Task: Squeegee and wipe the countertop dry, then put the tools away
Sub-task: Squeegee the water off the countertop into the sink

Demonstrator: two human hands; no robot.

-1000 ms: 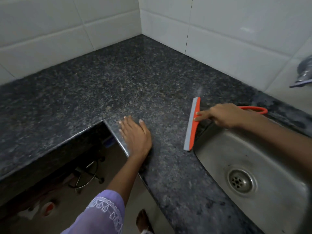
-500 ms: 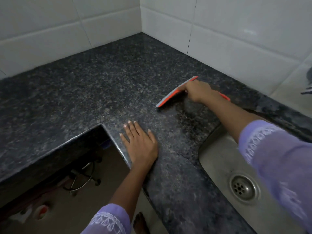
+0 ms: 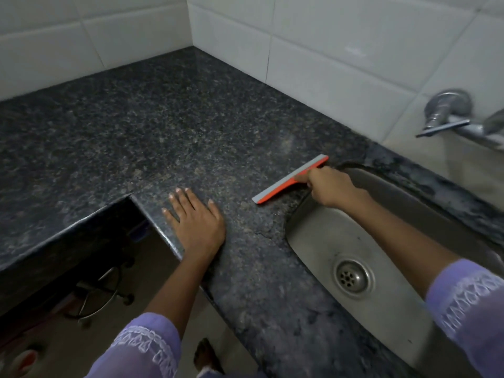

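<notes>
Gripping an orange squeegee (image 3: 290,180) by its handle, the right hand (image 3: 331,188) is holding the blade slanted on the dark granite countertop (image 3: 163,126), just beside the far-left rim of the steel sink (image 3: 387,317). The left hand (image 3: 195,221) is lying flat, fingers spread, at the near counter edge. Judging by a small wet glint near the blade, squeegeeing is under way; wiping and stowing the tools are not yet done, and no cloth is showing.
</notes>
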